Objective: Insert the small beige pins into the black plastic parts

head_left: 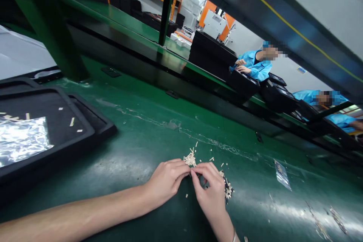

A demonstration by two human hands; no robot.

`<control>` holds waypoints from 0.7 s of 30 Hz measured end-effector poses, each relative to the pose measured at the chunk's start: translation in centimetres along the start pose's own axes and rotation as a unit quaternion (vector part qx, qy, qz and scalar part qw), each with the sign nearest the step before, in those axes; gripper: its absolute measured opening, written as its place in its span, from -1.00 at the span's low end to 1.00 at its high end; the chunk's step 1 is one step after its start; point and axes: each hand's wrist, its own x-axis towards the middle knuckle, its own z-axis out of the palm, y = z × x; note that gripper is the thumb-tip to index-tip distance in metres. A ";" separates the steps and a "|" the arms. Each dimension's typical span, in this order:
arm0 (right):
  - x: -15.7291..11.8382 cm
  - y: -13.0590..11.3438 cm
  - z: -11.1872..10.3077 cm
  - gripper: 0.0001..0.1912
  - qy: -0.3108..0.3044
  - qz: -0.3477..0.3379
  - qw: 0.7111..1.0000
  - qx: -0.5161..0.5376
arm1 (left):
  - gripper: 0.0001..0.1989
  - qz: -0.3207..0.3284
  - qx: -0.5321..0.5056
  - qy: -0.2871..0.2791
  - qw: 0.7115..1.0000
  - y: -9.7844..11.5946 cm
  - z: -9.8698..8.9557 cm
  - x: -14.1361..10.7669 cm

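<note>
The fingers (195,172) of the left hand (167,181) and right hand (208,193) pinch closed on something hidden, just below a heap of pale slivers (190,159) on the glossy green bench (136,121).

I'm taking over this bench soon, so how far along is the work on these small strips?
Done, it seems: a heap of pale strips lies loose on the green bench. In hand: left hand and right hand pinch something small, hidden by fingers. Left: a dark ragged piece beside the right hand carries pale bits.
</note>
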 end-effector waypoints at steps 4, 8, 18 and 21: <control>0.0 0.0 0.0 -0.87 -0.005 -0.005 1.000 0.002 | -0.76 -0.011 -0.008 0.000 1.000 0.0 0.0 0.0; -0.1 0.1 0.1 -0.87 -0.007 -0.005 1.000 0.000 | -0.75 -0.013 -0.014 -0.001 1.000 0.0 0.0 -0.1; 0.4 0.7 -0.3 -0.88 0.050 -0.001 0.998 -0.028 | -0.77 -0.103 -0.172 -0.022 0.980 0.2 -0.7 0.7; 0.6 1.9 -0.9 -0.89 0.095 0.031 0.993 -0.064 | -0.76 -0.162 -0.231 -0.041 0.959 0.2 -1.0 1.1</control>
